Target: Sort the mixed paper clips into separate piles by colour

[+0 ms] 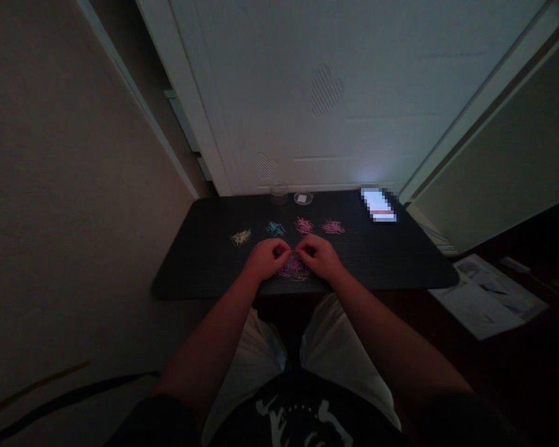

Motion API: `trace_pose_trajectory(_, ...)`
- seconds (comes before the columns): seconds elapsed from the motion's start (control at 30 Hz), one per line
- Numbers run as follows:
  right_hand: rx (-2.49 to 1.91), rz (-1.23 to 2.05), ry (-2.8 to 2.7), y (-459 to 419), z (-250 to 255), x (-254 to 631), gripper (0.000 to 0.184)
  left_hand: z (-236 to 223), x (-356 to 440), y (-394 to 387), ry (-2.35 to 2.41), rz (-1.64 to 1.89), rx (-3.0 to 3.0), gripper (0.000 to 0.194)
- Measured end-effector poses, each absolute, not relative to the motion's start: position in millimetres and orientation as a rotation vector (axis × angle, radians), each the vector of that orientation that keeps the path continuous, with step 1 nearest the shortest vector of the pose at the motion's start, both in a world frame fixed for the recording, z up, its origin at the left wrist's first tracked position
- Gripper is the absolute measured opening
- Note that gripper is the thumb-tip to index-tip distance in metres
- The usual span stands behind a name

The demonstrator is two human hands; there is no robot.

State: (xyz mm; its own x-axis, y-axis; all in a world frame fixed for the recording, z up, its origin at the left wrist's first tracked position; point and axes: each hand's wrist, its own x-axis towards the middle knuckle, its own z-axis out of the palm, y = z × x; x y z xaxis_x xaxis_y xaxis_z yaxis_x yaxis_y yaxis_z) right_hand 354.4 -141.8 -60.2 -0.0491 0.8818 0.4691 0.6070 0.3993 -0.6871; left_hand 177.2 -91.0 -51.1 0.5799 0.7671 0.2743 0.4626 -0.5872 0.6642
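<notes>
left hand (268, 259): fingertips drawn in narrow over the near heap; i can't tell from here whether they pinch a strand.
right hand (322, 257): curled the same way, its fingertips just beside the other's; what it holds, if anything, i can't make out.
mixed heap (294, 269): thin little strands, purplish and pink with paler bits, between and below the hands at the near edge of the desk (205, 267).
set apart so far: a yellowish heap (241, 237), a blue heap (275, 230), a deeper pink heap (304, 225) and a lighter pink heap (333, 227), in a loose row.
how far along: partway, i'd judge, with the near strands lying together in several colours.
far edge: a clear tub (279, 195) beside a round lid (303, 198).
</notes>
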Motion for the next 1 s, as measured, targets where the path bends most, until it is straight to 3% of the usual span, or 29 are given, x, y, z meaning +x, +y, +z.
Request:
trace_pose_trajectory(0.57,-1.273,0.387,-1.709,-143.2,-59.3,353.7,0.008,-53.7,176.2,-90.1,0.961,0.777,2.304,0.011)
trace_pose_trajectory(1.0,-1.325,0.653,-1.246,-136.6,-64.4,361.9,0.013,-53.6,174.7,-87.6,1.014,0.858,2.201,0.015)
